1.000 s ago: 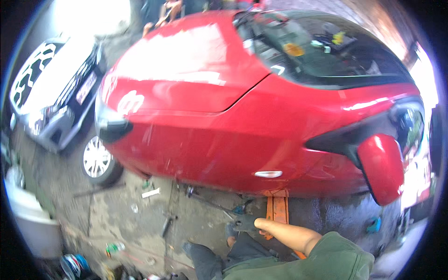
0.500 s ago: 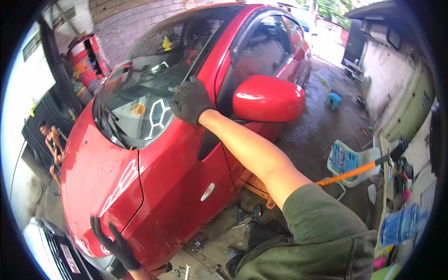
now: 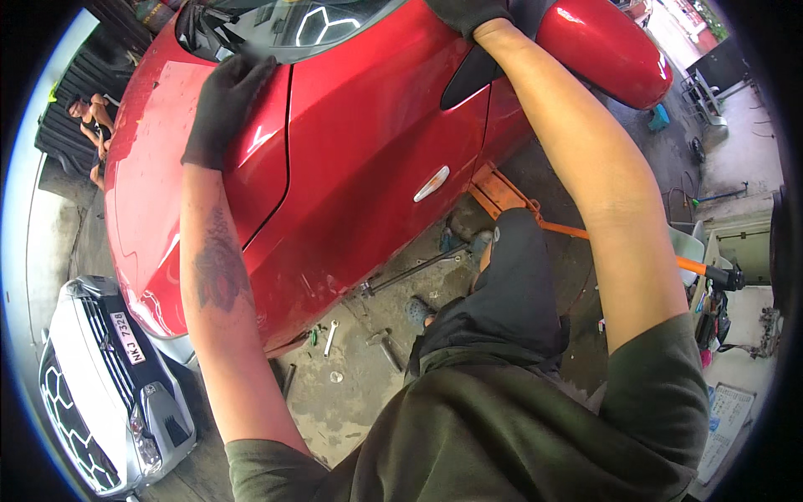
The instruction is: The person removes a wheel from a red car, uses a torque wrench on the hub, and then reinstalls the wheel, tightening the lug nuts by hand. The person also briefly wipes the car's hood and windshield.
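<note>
Both hands wear black gloves and reach over a red car. My left hand lies on the rear edge of the hood, close to the base of the windshield. Its fingers are stretched out and the thumb is apart, with nothing held. At the top edge, my right hand rests by the windshield's side pillar, just left of the red side mirror. The picture cuts off its fingers. A pale oval marker light sits on the fender below.
An orange floor jack with a long orange handle stands by the car's side, near my legs. A wrench, a hammer and a long bar lie on the floor. A white car stands at lower left; a person sits beyond the hood.
My left hand has moved from above the front of the hood to its rear edge by the windshield. My view has tilted down, bringing my legs and the floor tools into sight.
</note>
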`<act>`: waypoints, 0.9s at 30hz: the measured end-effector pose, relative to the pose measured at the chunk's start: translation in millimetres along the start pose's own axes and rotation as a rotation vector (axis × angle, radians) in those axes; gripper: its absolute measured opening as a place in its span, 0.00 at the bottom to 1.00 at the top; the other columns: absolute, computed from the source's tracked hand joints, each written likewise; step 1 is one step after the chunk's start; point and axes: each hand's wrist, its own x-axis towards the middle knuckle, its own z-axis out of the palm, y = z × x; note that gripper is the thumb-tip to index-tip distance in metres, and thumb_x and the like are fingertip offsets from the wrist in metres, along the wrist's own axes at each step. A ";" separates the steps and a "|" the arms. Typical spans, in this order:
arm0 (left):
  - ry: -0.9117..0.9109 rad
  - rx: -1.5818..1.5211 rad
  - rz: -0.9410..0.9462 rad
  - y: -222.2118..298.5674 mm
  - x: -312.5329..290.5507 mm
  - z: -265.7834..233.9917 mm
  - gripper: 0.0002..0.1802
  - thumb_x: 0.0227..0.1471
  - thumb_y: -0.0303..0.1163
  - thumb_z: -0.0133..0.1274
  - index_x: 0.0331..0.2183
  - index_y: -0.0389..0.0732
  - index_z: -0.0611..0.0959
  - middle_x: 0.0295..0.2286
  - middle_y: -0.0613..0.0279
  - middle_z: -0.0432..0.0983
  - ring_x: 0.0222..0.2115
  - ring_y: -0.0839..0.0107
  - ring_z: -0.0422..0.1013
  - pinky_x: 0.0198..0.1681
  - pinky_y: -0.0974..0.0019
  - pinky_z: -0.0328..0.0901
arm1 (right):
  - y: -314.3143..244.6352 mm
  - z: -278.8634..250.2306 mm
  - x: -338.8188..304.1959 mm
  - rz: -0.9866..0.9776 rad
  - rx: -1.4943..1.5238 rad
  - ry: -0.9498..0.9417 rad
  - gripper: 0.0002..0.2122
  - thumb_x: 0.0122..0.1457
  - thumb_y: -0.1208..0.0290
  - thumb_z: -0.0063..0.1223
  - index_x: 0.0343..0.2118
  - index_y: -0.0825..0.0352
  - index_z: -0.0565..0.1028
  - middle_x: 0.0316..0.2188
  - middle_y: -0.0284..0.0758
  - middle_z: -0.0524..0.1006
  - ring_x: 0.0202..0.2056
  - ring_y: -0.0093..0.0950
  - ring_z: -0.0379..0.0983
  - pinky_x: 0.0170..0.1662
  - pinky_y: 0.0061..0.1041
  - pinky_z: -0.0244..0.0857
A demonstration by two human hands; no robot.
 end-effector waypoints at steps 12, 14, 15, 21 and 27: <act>0.047 0.061 0.028 26.7 -22.8 0.2 0.11 0.52 0.31 0.54 0.27 0.31 0.78 0.23 0.55 0.71 0.26 0.67 0.65 0.31 0.64 0.60 | -3.3 4.1 -11.1 -0.019 0.142 0.206 0.05 0.43 0.70 0.57 0.17 0.61 0.72 0.20 0.33 0.72 0.28 0.35 0.69 0.42 0.39 0.61; 0.103 0.041 0.109 28.9 -17.5 8.6 0.13 0.52 0.31 0.54 0.23 0.31 0.75 0.20 0.56 0.66 0.24 0.66 0.61 0.29 0.63 0.56 | 1.3 -2.9 -11.5 0.009 0.111 0.171 0.05 0.44 0.69 0.56 0.16 0.61 0.73 0.21 0.34 0.72 0.29 0.35 0.70 0.45 0.41 0.60; 0.127 0.039 0.141 28.4 -14.7 7.7 0.15 0.52 0.31 0.54 0.20 0.31 0.73 0.18 0.57 0.64 0.22 0.65 0.59 0.27 0.63 0.55 | -0.2 -4.4 -8.4 0.030 0.107 0.153 0.06 0.44 0.69 0.56 0.16 0.61 0.73 0.21 0.34 0.73 0.30 0.34 0.71 0.47 0.41 0.60; -0.113 0.125 0.089 18.3 11.3 1.6 0.16 0.52 0.31 0.53 0.18 0.31 0.73 0.16 0.54 0.64 0.21 0.65 0.61 0.27 0.61 0.56 | 20.7 -11.4 46.0 0.239 -0.088 -0.633 0.13 0.49 0.56 0.52 0.17 0.60 0.77 0.29 0.36 0.78 0.36 0.38 0.74 0.42 0.41 0.66; -0.034 0.248 0.039 34.2 4.4 -9.1 0.15 0.51 0.31 0.50 0.17 0.34 0.78 0.16 0.51 0.69 0.22 0.56 0.65 0.29 0.57 0.56 | 115.8 -1.2 126.7 0.079 -0.488 -0.560 0.19 0.51 0.50 0.49 0.36 0.59 0.79 0.38 0.39 0.78 0.41 0.38 0.75 0.45 0.38 0.67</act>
